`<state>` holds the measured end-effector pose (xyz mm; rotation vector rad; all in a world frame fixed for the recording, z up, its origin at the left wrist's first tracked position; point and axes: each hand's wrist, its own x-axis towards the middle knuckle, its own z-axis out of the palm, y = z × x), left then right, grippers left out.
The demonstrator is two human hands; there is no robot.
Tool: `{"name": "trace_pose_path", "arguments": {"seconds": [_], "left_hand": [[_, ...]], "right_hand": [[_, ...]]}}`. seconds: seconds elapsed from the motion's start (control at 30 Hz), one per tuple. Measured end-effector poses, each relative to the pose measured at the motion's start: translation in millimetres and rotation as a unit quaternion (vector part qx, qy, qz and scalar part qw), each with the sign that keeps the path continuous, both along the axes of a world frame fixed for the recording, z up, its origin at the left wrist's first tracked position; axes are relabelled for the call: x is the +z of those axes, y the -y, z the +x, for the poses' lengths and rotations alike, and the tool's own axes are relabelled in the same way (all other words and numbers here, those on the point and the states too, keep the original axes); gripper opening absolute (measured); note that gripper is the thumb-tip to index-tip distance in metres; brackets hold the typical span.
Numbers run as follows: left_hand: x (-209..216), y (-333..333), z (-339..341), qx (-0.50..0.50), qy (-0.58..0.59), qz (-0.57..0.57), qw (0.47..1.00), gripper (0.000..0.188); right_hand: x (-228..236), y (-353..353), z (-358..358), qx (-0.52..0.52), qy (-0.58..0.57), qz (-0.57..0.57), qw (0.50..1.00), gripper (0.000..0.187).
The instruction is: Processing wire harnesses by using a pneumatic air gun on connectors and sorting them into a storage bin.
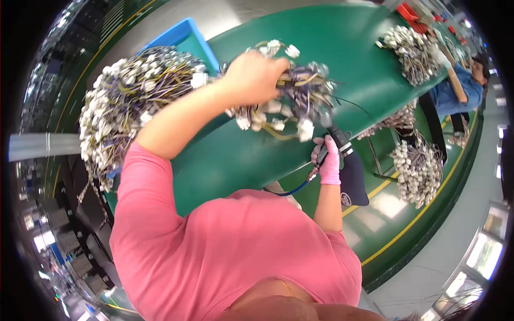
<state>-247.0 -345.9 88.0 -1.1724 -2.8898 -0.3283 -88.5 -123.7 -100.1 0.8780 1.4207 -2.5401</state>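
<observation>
My bare left hand [256, 77] is closed around a bundle of wire harnesses [305, 99], held over the green work table [206, 160]. Yellow and dark wires with white connectors spill from both sides of the fist, partly blurred by motion. In a pink glove, my right hand [330, 160] grips a black air gun [338, 140] at the table's near edge. Its nozzle end points at the bundle's lower right side, close to the wires; whether they touch, I cannot tell. A blue hose [297, 190] runs from its handle, and a dark cloth bag [353, 179] hangs from it.
A large heap of wire harnesses [126, 96] lies at the left, beside a blue bin [184, 40]. Another harness pile [409, 51] is at the far right, near a co-worker in a blue shirt [455, 93]. More harnesses [420, 171] hang below the table's right side.
</observation>
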Motion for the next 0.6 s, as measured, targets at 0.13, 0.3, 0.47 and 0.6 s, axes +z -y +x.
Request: {"name": "trace_pose_path", "arguments": {"seconds": [0.13,0.3,0.47,0.6], "left_hand": [[-43,58,71,0.036,-0.014,0.087,0.995,0.045],[-79,132,153,0.135,-0.009,0.085,0.987,0.050],[-122,227,199,0.233,-0.048,0.007,0.971,0.056],[-166,267,218,0.278,-0.030,-0.022,0.960,0.061]], "right_hand": [[-15,24,-10,0.019,-0.016,-0.029,0.999,0.044],[-2,72,-17,0.177,0.010,-0.017,0.984,0.035],[51,98,-22,0.329,-0.019,0.110,0.938,0.033],[81,97,-25,0.513,0.065,0.319,0.794,0.035]]}}
